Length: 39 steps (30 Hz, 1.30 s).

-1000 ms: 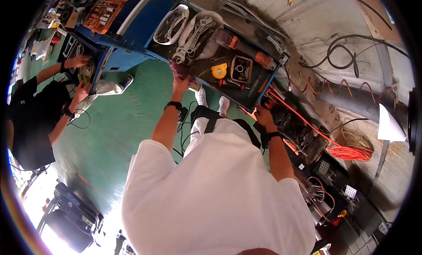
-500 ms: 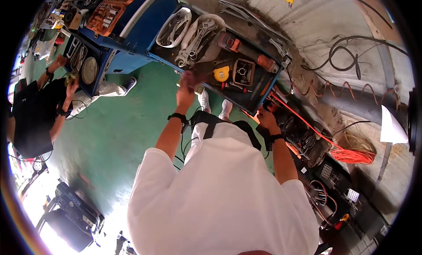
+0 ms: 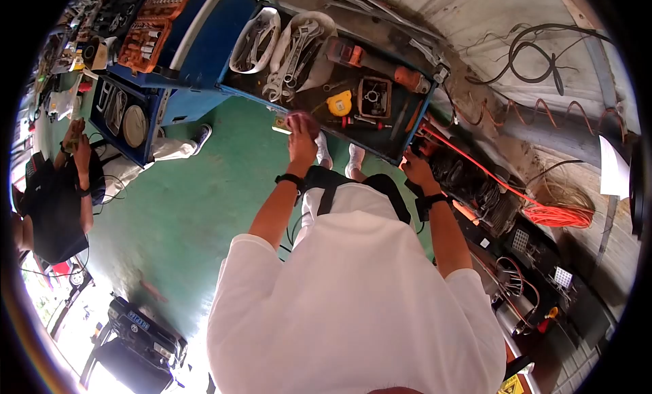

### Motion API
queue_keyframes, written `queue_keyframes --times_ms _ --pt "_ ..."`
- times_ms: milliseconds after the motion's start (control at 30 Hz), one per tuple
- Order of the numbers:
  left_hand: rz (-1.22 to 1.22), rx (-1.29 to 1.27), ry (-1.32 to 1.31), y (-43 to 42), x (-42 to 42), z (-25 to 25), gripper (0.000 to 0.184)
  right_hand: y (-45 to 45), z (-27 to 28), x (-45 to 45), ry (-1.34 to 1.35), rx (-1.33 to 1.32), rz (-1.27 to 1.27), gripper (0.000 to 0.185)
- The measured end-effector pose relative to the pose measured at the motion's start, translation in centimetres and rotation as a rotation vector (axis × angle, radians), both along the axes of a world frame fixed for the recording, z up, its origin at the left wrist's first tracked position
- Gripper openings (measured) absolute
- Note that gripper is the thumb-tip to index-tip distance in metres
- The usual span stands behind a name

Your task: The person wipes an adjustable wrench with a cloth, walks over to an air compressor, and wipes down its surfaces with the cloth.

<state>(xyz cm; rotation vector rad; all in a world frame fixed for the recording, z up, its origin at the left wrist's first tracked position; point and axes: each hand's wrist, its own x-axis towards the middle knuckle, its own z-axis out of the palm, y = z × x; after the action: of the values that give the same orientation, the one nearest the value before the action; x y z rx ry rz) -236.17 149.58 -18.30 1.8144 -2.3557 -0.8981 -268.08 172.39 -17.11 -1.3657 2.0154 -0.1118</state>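
A dark red cloth (image 3: 309, 124) is bunched under the fingers of my left hand (image 3: 301, 147), at the front edge of a blue-rimmed tool tray (image 3: 255, 97). A small pale block (image 3: 280, 126) shows just left of the cloth. My right hand (image 3: 419, 171) is at the tray's near right corner with its fingers curled; what they close on is hidden. In the tray lie wrenches (image 3: 299, 51), a red-and-black power tool (image 3: 348, 53), a yellow tape measure (image 3: 339, 103), a square box of small parts (image 3: 375, 97) and a red-handled screwdriver (image 3: 363, 122).
At the left, another person (image 3: 61, 211) handles a small object beside a blue cabinet drawer (image 3: 129, 146). An orange socket case (image 3: 145, 44) sits on the blue cabinet. Along the right wall are a coiled orange hose (image 3: 560, 214) and cluttered equipment (image 3: 475, 190).
My left hand and the cloth, blurred over the tray's edge before, are now sharper and slightly nearer to me. The right hand stays at the corner. The view has shifted slightly.
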Motion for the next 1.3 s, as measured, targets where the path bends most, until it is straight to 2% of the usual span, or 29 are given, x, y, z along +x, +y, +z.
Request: queue_keyframes --times_ms 33,100,133,267,333,467,533,600,633,700,733,800,833,900,967,1000,1067,1233,1267,1300 --pt "0.001 0.004 -0.001 0.6 -0.7 0.7 0.083 -0.2 0.3 0.0 0.005 0.012 -0.001 0.049" --pt "-0.303 0.033 -0.091 1.8 -1.2 1.9 0.084 -0.3 1.0 0.1 -0.017 0.023 -0.025 0.049" --pt "-0.324 -0.064 -0.098 2.6 -1.2 1.7 0.082 -0.6 1.2 0.2 -0.035 0.025 -0.049 0.048" --pt "-0.283 0.008 -0.005 1.4 0.2 1.3 0.081 -1.1 2.1 0.3 -0.041 0.055 -0.045 0.047" --pt "-0.422 -0.252 -0.052 -0.5 2.3 0.1 0.091 -1.1 1.7 0.0 -0.057 -0.027 -0.017 0.046" --pt "-0.332 -0.134 -0.034 -3.3 6.6 0.2 0.084 -1.3 2.0 0.2 -0.07 0.092 -0.073 0.047" --pt "-0.072 -0.221 0.085 -4.4 9.2 -1.2 0.071 -1.5 1.8 0.3 -0.061 0.053 -0.071 0.049" --pt "0.144 -0.118 0.096 -4.4 11.9 -0.9 0.062 -1.2 1.9 0.7 -0.047 0.065 -0.086 0.05" --pt "0.137 -0.118 0.1 -4.1 12.8 -0.7 0.062 -1.2 1.6 0.6 -0.039 0.074 -0.089 0.051" --pt "0.268 -0.153 0.07 -4.0 14.9 -0.5 0.055 -0.7 0.5 0.6 -0.031 0.024 -0.096 0.053" --pt "0.256 -0.152 0.067 -4.1 16.1 -1.6 0.055 -0.4 0.2 1.0 -0.024 -0.019 -0.098 0.054" --pt "0.472 -0.191 0.035 -4.1 18.2 -3.5 0.052 -0.4 0.1 1.2 -0.043 0.023 -0.136 0.055" --pt "0.464 -0.186 0.035 -4.7 18.8 -3.6 0.052 -0.7 0.5 1.3 -0.058 0.062 -0.158 0.056" --pt "0.715 -0.076 0.177 -7.0 19.3 -3.9 0.055 -1.0 1.1 1.8 -0.042 0.075 -0.167 0.056" --pt "0.746 -0.149 0.232 -9.8 18.9 -3.0 0.06 -1.5 1.4 2.1 -0.008 0.116 -0.161 0.058" --pt "0.868 -0.009 0.448 -11.7 18.5 -2.4 0.062 -1.8 1.5 2.4 -0.01 0.114 -0.158 0.058" --pt "0.983 0.134 0.663 -15.4 18.1 -1.3 0.063 -1.7 1.6 2.5 -0.002 0.109 -0.169 0.059" --pt "0.491 -0.22 0.289 -23.2 16.2 -0.4 0.06 -1.5 0.3 2.6 -0.004 0.134 -0.19 0.063" --pt "0.49 -0.211 0.288 -24.1 15.6 -1.0 0.06 -1.3 0.0 2.6 -0.013 0.151 -0.207 0.064" --pt "0.512 -0.179 0.147 -24.8 15.1 -1.4 0.058 -1.4 0.2 2.7 -0.012 0.159 -0.208 0.064"
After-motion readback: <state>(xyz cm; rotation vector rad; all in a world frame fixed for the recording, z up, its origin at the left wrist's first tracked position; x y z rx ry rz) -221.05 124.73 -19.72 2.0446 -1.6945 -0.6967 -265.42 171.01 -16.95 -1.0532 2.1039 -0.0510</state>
